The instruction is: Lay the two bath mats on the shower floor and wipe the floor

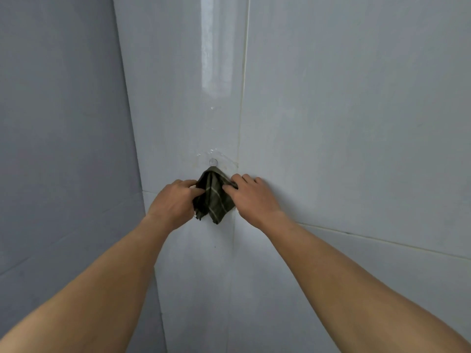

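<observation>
A small dark green cloth (213,197) with pale stripes hangs against the white tiled wall, its top corner just under a clear suction hook (213,162). My left hand (175,202) pinches the cloth's left edge. On the cloth's right edge, my right hand (251,197) grips with its fingers, its palm close to the wall. Whether the cloth is caught on the hook I cannot tell. Neither bath mats nor the shower floor are in view.
A glossy white tiled wall (356,123) fills the middle and right, with a vertical grout line (242,98) beside the hook. A grey panel (63,123) stands on the left, meeting the tiles at a corner edge.
</observation>
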A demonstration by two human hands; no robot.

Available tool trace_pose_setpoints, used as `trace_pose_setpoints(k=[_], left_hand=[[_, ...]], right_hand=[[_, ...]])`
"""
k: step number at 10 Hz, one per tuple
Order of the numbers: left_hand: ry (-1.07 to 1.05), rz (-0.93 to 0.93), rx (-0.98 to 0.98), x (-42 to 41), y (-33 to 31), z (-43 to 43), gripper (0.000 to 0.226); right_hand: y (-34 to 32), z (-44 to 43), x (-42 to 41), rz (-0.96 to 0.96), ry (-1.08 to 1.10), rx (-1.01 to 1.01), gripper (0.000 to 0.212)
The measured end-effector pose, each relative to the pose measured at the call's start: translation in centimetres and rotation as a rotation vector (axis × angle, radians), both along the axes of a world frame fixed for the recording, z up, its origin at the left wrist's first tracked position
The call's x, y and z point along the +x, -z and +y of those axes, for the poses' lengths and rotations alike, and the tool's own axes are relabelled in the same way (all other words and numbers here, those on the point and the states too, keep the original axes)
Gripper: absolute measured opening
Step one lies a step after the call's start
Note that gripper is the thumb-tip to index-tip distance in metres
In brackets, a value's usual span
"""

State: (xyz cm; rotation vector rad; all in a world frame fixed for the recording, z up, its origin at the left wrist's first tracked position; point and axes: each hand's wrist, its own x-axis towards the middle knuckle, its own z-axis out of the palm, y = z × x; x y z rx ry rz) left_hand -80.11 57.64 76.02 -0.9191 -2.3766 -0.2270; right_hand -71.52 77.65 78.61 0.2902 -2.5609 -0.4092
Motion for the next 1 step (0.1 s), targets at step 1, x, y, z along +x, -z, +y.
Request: trace_pose_setpoints(k=[1], left_hand=[[-0.108,-0.001,0.101,1.62,-0.5,0.39,0.037]], right_hand=[[-0.86,1.12,0.68,-0.014,0.005,-0.001,0.046]])
